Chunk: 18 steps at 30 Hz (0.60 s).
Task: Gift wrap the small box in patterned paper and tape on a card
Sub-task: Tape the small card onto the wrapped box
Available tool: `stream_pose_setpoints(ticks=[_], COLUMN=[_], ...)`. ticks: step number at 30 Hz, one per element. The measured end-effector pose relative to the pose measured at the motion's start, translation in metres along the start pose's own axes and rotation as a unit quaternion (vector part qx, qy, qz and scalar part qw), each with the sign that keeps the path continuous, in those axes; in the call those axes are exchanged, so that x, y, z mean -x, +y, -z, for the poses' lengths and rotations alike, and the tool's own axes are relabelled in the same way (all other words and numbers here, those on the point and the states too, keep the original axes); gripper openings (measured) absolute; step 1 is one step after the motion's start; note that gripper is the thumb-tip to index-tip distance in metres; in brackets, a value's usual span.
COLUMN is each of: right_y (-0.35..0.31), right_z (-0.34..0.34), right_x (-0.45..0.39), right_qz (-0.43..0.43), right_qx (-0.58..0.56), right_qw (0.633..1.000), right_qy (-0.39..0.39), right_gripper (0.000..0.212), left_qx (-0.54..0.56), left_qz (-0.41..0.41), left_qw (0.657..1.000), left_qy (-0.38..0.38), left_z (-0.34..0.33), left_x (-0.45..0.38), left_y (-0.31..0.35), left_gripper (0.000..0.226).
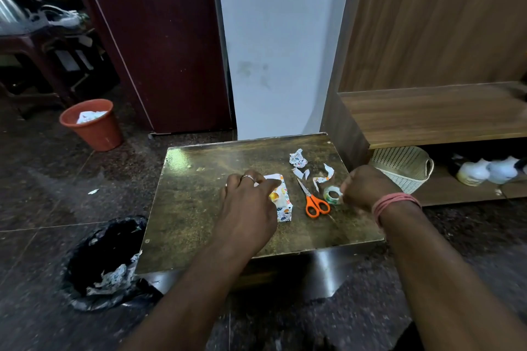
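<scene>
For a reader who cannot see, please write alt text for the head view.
A left hand presses a paper-wrapped box on a small table, while the right hand holds a tape roll. Orange scissors and paper scraps lie between.

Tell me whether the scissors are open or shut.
Shut: the orange-handled scissors lie flat on the table, blades together in one point.

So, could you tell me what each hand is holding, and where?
The left hand presses on the wrapped box's top; the right hand grips the tape roll's right edge.
</scene>
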State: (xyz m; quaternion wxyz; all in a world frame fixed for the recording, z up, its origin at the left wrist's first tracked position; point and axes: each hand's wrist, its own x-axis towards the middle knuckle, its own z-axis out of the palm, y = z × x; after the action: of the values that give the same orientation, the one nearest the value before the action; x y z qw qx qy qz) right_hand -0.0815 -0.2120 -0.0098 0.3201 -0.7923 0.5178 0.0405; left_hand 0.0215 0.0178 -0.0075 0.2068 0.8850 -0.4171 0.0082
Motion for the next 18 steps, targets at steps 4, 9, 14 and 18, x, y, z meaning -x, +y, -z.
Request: stream_pose_setpoints(ticks=[4, 9, 14, 18], right_y=[-0.003, -0.009, -0.017, -0.025], right_z=[0.001, -0.012, 0.0, 0.004], right_x=[0.02, 0.025, 0.039, 0.045], right_qz=[0.042, 0.079, 0.105, 0.157], right_qx=[0.066, 0.086, 0.076, -0.073], right_qw=[0.997, 0.993, 0.991, 0.978], right_qy=[-0.02, 0.023, -0.014, -0.113], right_gripper=[0.011, 0.02, 0.022, 0.02], left_qx=[0.038, 0.081, 0.131, 0.263], left_qz=[-0.005, -0.016, -0.02, 0.013], left_qw=[0.999, 0.996, 0.991, 0.965], left_qy=[0.007, 0.016, 0.024, 0.017], left_z=[-0.001, -0.002, 0.001, 0.007], left_x=[0.0, 0.001, 0.001, -0.001], left_y=[0.001, 0.002, 0.006, 0.014], left_gripper=[0.045, 0.039, 0.038, 0.033])
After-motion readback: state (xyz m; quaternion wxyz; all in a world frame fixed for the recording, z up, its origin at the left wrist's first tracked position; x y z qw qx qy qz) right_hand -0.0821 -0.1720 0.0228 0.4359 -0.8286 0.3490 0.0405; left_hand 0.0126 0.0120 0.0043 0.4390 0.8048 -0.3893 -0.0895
